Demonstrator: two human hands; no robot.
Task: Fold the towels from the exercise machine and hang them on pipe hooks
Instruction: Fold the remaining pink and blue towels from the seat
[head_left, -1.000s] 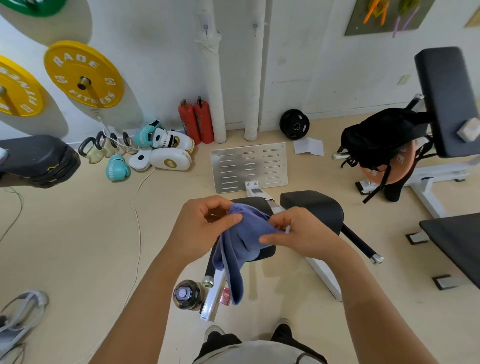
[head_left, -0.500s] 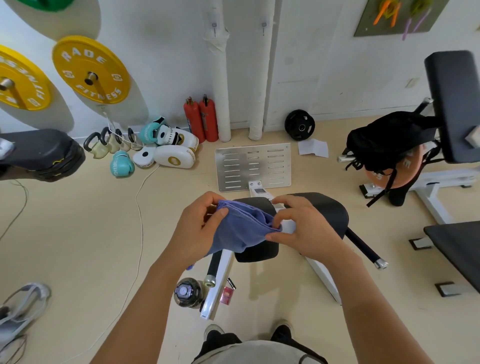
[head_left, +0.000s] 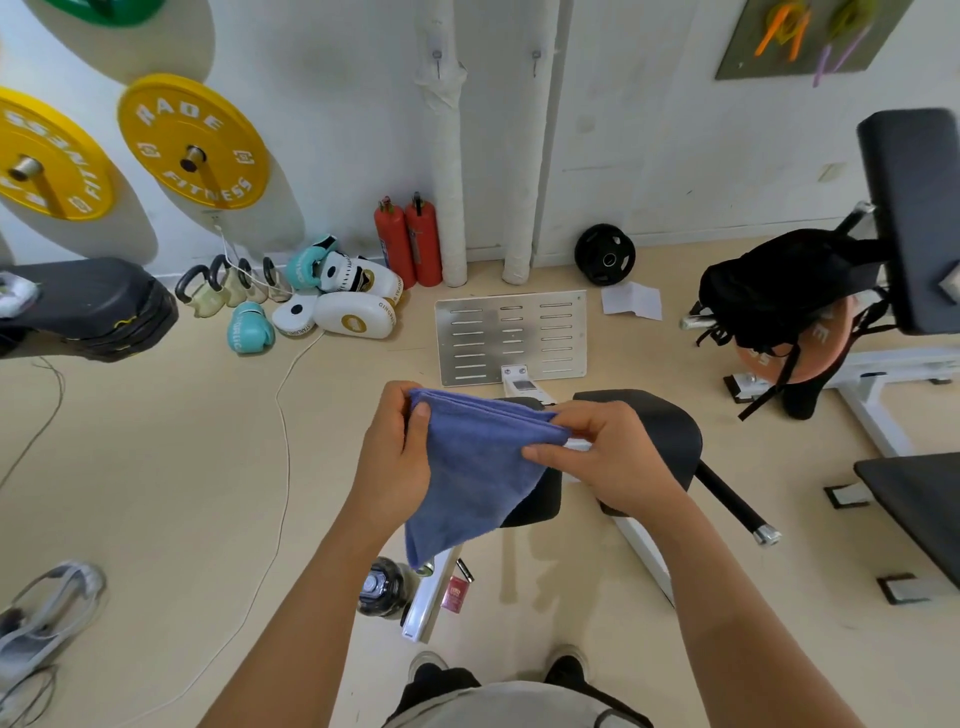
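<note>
A blue towel hangs folded between my hands, its top edge stretched flat and a point drooping toward the floor. My left hand pinches the towel's top left corner. My right hand pinches the top right corner. Below them stands the exercise machine with black pads and a white frame. Two white wrapped pipes run up the far wall, each with a small hook near the top.
Red fire extinguishers, boxing gloves and pads and kettlebells lie along the wall. A metal plate lies on the floor ahead. A black bag and benches stand right. A bottle and cable lie by my feet.
The bunched towel has been pulled out flat between my hands, which moved apart and slightly up. The hanging end now forms a point.
</note>
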